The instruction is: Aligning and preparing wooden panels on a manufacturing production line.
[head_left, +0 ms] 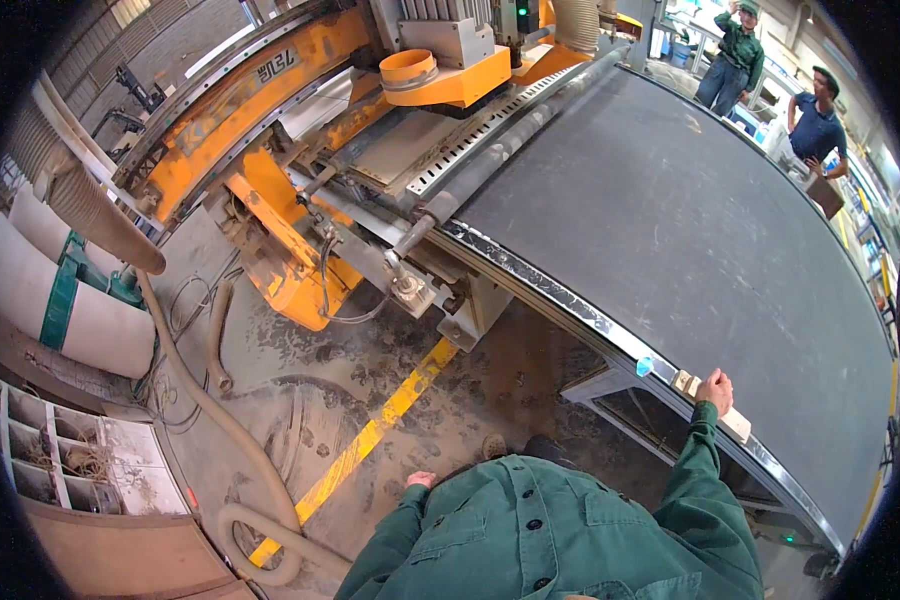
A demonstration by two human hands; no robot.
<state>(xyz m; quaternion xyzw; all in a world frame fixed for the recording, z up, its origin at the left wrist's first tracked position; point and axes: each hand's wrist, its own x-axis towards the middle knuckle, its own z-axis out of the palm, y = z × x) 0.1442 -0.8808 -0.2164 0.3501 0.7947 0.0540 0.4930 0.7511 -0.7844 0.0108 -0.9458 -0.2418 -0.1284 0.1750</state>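
Note:
My right hand (715, 388) is at the near edge of a wide dark belt table (660, 210), its fingers curled over a light wooden piece (736, 425). The wood shows on both sides of the hand and lies along the metal edge rail. Beside it on the rail is a small blue spot (644, 366), too small to name. My left hand (420, 480) hangs low by my left side, over the floor and away from the table. Its fingers are too small and foreshortened to make out.
A large orange machine (270, 230) with a grey roller (510, 140) stands at the table's far left end. Hoses (210, 400) and a yellow stripe (380, 425) cross the dusty floor. White dust bags (100, 330) stand left. Two people (735, 60) are beyond the table.

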